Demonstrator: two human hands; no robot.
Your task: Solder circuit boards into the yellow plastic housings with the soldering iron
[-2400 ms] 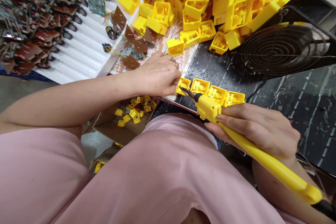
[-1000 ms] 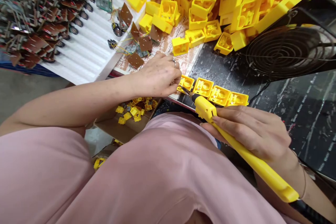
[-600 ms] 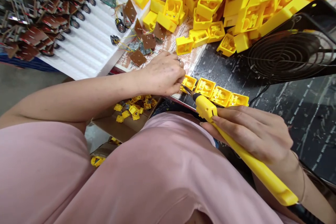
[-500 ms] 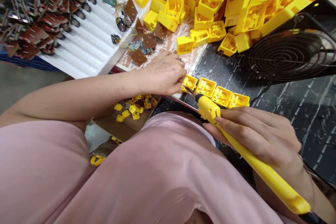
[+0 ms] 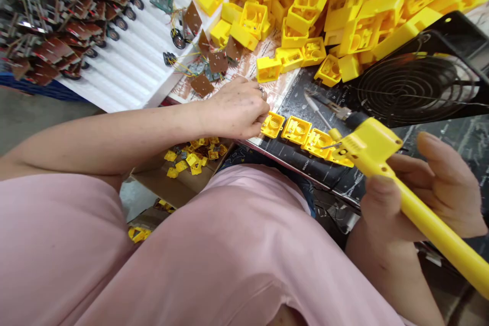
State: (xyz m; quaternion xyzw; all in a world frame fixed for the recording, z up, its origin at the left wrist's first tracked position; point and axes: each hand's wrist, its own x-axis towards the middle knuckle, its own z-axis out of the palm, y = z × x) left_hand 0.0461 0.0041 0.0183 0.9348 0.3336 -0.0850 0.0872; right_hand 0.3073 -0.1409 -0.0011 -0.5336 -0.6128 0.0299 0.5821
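Observation:
My left hand (image 5: 237,108) lies at the bench edge, its curled fingers gripping the side of a small open yellow plastic casing (image 5: 273,125). This casing heads a row of several similar casings; the second casing (image 5: 296,130) sits just right of it. My right hand (image 5: 431,188) holds a yellow soldering iron (image 5: 372,145) by its long handle, thumb on the near side and some fingers lifted. The iron's metal tip and a thin pale tube beside it point up and left, above the bench. Its body partly covers the last casings in the row.
A black fan (image 5: 412,86) stands at the right, below a big heap of yellow housings (image 5: 305,0). Brown and green circuit boards with wires (image 5: 217,61) lie near a white foam tray (image 5: 122,74) stacked with assemblies. A cardboard box (image 5: 160,178) holds yellow parts below the bench.
My right hand has drawn the soldering iron away from the first casing, up and to the right, and turned it over. The left hand has stayed almost where it was.

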